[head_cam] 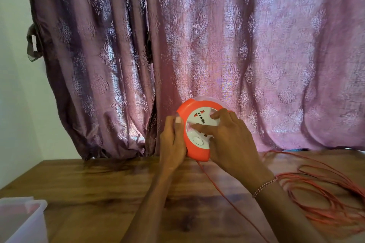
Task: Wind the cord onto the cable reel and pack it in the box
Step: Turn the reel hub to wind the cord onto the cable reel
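An orange cable reel [194, 150] with a white socket face [199, 119] is held upright above the wooden table [98, 193]. My left hand [171, 144] grips its left rim, thumb on the front edge. My right hand [231, 140] lies across the white face with fingers spread on it, covering the reel's right side. The orange cord [219, 189] runs down from the bottom of the reel across the table. More of the cord lies in loose loops [320, 193] on the right. A translucent plastic box [23, 221] stands at the lower left corner.
A purple patterned curtain [217, 55] hangs right behind the table's far edge. A pale wall [13, 94] is on the left. The cord loops spread over the table's right side up to the frame edge.
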`<move>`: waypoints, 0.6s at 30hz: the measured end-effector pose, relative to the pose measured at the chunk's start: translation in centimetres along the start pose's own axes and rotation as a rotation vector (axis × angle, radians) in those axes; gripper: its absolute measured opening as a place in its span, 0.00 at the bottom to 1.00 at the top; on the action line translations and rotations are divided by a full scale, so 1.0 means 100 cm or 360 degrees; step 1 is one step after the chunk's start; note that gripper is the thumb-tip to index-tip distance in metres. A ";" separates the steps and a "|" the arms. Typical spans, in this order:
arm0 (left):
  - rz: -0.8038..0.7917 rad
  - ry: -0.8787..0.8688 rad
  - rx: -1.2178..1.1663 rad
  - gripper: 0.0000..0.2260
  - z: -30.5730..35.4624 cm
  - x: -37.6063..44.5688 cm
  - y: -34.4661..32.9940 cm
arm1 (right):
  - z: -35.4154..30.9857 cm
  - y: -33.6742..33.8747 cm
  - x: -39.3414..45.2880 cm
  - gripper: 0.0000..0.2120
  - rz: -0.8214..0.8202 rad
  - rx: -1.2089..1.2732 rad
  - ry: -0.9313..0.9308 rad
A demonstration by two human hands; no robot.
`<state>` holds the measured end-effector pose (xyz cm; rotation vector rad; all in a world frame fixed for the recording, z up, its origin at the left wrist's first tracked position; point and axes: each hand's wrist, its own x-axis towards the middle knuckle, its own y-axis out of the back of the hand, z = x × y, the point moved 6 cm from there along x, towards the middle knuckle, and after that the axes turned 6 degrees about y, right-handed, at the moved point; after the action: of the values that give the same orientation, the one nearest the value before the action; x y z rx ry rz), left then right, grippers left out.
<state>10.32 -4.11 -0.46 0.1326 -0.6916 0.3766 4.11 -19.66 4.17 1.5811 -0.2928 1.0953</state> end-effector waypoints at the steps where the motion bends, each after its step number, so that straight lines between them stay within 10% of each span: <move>1: -0.0001 -0.0007 0.0002 0.17 0.001 0.000 0.000 | 0.000 0.000 -0.001 0.30 0.0024 0.0006 -0.0021; 8: 0.0008 -0.0030 0.0041 0.15 0.001 -0.002 -0.001 | 0.017 -0.001 -0.003 0.29 0.0016 0.0032 -0.0513; 15: -0.0013 0.0036 -0.0077 0.17 -0.004 0.004 0.000 | 0.010 0.016 0.002 0.12 0.0143 0.0200 -0.0095; 18: 0.0017 0.0017 -0.0063 0.17 -0.003 0.004 0.004 | 0.008 0.013 0.005 0.23 -0.0022 0.0250 0.0094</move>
<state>10.61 -3.55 -0.39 0.0892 -0.6890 0.3730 3.87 -20.58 5.43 1.6833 -0.1592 1.1756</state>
